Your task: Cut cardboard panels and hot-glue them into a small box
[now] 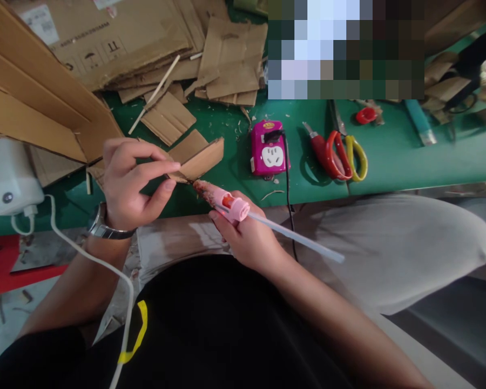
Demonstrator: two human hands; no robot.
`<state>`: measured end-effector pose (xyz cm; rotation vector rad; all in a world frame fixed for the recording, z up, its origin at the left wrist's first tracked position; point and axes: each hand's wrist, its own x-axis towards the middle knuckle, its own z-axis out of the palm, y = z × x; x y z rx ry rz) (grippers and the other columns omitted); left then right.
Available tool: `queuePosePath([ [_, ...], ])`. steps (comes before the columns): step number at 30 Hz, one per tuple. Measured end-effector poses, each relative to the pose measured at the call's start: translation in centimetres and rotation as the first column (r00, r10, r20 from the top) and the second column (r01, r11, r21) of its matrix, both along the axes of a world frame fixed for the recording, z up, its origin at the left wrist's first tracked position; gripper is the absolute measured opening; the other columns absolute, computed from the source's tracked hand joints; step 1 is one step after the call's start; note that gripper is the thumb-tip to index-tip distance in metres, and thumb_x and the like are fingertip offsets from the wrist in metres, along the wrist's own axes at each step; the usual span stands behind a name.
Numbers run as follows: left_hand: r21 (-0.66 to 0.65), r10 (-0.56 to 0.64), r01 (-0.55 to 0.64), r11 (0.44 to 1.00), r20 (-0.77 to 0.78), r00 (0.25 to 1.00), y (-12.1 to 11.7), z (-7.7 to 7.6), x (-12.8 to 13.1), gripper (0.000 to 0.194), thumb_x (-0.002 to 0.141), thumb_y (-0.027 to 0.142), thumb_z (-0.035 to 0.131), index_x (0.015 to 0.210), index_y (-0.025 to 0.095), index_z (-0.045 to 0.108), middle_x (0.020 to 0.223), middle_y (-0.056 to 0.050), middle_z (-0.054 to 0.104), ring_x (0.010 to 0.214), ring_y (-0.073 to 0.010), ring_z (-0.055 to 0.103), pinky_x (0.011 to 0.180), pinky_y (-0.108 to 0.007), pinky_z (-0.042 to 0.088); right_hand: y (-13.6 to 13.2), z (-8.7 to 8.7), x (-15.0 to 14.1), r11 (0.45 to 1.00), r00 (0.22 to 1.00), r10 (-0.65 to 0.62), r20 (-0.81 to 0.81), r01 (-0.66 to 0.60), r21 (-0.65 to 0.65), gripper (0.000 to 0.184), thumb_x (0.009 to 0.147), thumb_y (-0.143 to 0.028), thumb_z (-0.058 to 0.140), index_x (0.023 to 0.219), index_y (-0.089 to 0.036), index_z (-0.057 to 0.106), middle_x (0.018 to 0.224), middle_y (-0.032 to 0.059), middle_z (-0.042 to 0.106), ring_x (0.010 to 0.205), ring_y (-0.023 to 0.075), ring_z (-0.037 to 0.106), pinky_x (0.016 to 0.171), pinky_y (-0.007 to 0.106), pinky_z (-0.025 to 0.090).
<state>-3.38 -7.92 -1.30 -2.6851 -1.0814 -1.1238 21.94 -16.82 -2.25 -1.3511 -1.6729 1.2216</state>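
My left hand (132, 181) pinches a small folded cardboard piece (198, 158) between thumb and fingers, just above the table's front edge. My right hand (245, 235) grips a pink hot glue gun (222, 201). Its nozzle touches the lower edge of the cardboard piece. A clear glue stick (299, 237) sticks out of the gun's back, over my lap. A watch sits on my left wrist.
A pink power socket (268, 148) with a black cord lies on the green table (409, 156). Red and yellow scissors (340, 154) lie to its right. Cardboard sheets and scraps (154, 48) cover the back left. A white adapter (8, 178) with a white cable sits left.
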Motion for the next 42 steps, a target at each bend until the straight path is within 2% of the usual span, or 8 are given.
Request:
queuePosePath([
  [4, 0.044, -0.010, 0.009, 0.999, 0.022, 1.000, 0.24, -0.18, 0.01, 0.025, 0.104, 0.042, 0.063, 0.124, 0.033, 0.075, 0.106, -0.007, 0.073, 0.101, -0.0280, 0.068, 0.090, -0.057, 0.056, -0.42, -0.01, -0.15, 0.993, 0.979, -0.036, 0.198, 0.013, 0.116, 0.035, 0.110, -0.033, 0.058, 0.140, -0.018, 0.071, 0.111, 0.0122, 0.074, 0.101, 0.0281, 0.073, 0.088, 0.039, 0.058],
  [10, 0.039, -0.021, 0.021, 0.999, 0.006, 1.000, 0.25, 0.03, 0.11, 0.024, 0.104, 0.035, 0.066, 0.126, 0.034, 0.074, 0.107, -0.007, 0.072, 0.104, -0.0285, 0.065, 0.091, -0.056, 0.056, -0.60, -0.14, -0.24, 0.978, 0.948, -0.027, 0.317, -0.040, 0.204, 0.042, 0.113, -0.033, 0.052, 0.150, -0.020, 0.068, 0.103, 0.0105, 0.073, 0.094, 0.0269, 0.072, 0.082, 0.037, 0.059],
  [14, 0.040, -0.022, 0.021, 0.999, 0.007, 1.000, 0.26, 0.03, 0.20, 0.023, 0.105, 0.035, 0.064, 0.125, 0.032, 0.074, 0.107, -0.007, 0.071, 0.105, -0.0276, 0.065, 0.092, -0.056, 0.056, -0.46, 0.11, -0.25, 0.970, 0.940, -0.008, 0.340, -0.075, 0.231, 0.047, 0.114, -0.032, 0.051, 0.159, -0.026, 0.061, 0.102, 0.0094, 0.073, 0.090, 0.0258, 0.071, 0.083, 0.037, 0.060],
  [23, 0.069, -0.046, 0.043, 0.997, 0.033, 0.998, 0.47, -0.20, 0.21, 0.025, 0.098, 0.029, 0.070, 0.122, 0.028, 0.076, 0.106, -0.009, 0.074, 0.100, -0.0297, 0.065, 0.089, -0.056, 0.056, -0.42, 0.15, -0.12, 0.963, 0.923, 0.003, 0.386, -0.106, 0.247, 0.048, 0.114, -0.030, 0.050, 0.161, -0.025, 0.061, 0.099, 0.0097, 0.070, 0.089, 0.0266, 0.072, 0.082, 0.037, 0.060],
  [31, 0.032, -0.026, 0.025, 0.999, 0.034, 0.999, 0.26, -0.08, 0.31, 0.024, 0.103, 0.035, 0.066, 0.126, 0.034, 0.074, 0.106, -0.007, 0.072, 0.102, -0.0297, 0.066, 0.090, -0.058, 0.055, -0.43, 0.28, -0.17, 0.966, 0.906, 0.025, 0.423, -0.131, 0.222, 0.050, 0.114, -0.027, 0.050, 0.164, -0.027, 0.057, 0.102, 0.0103, 0.073, 0.093, 0.0276, 0.073, 0.081, 0.037, 0.060],
  [35, 0.013, -0.015, 0.014, 1.000, 0.067, 0.998, 0.25, -0.19, 0.41, 0.025, 0.104, 0.040, 0.065, 0.127, 0.038, 0.073, 0.105, -0.007, 0.072, 0.102, -0.0314, 0.067, 0.092, -0.059, 0.053, -0.52, 0.26, -0.15, 0.971, 0.897, 0.023, 0.442, -0.126, 0.204, 0.050, 0.113, -0.028, 0.052, 0.163, -0.028, 0.057, 0.100, 0.0090, 0.072, 0.088, 0.0267, 0.072, 0.076, 0.036, 0.057],
  [38, 0.030, -0.017, 0.016, 0.999, 0.060, 0.998, 0.34, -0.25, 0.43, 0.024, 0.103, 0.039, 0.065, 0.125, 0.037, 0.073, 0.104, -0.007, 0.072, 0.100, -0.0309, 0.066, 0.091, -0.058, 0.054, -0.67, 0.03, -0.16, 0.975, 0.898, 0.020, 0.439, -0.115, 0.192, 0.048, 0.113, -0.030, 0.052, 0.160, -0.025, 0.059, 0.099, 0.0088, 0.071, 0.086, 0.0269, 0.071, 0.073, 0.036, 0.055],
  [42, 0.038, -0.024, 0.022, 0.999, 0.055, 0.998, 0.34, -0.21, 0.39, 0.024, 0.102, 0.039, 0.065, 0.125, 0.036, 0.073, 0.104, -0.007, 0.071, 0.100, -0.0304, 0.066, 0.090, -0.057, 0.055, -0.76, -0.29, -0.14, 0.980, 0.917, -0.016, 0.399, -0.064, 0.186, 0.036, 0.112, -0.032, 0.057, 0.142, -0.017, 0.071, 0.093, 0.0076, 0.067, 0.079, 0.0250, 0.067, 0.068, 0.035, 0.053],
])
